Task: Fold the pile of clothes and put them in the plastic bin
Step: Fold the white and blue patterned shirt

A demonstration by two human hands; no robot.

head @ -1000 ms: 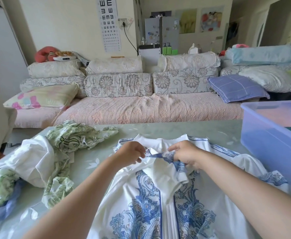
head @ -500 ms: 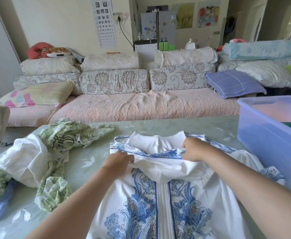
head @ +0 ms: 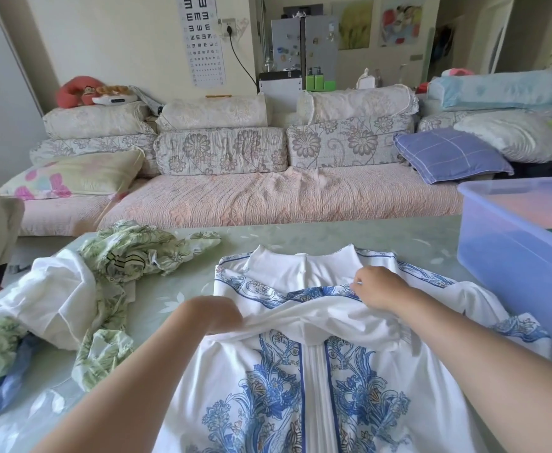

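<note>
The white garment with blue floral print and a white central placket [head: 313,380] lies spread flat on the pale green glossy worktop [head: 176,295], directly in front of the person, with its white collar pointing away from them. A loose white fold of it is drawn across the chest between the two hands. The left grip [head: 214,317] has its fingers curled and holds the left end of that fold. The right grip [head: 377,287] pinches cloth just below the collar on the garment's right side. To the left, a crumpled pile of white and green leaf-print clothes [head: 104,282] lies on the worktop, apart from the garment. At the right edge stands a translucent blue plastic bin [head: 513,256] with something dark green inside. A pink-covered sofa [head: 268,197] stands behind the worktop.
</note>
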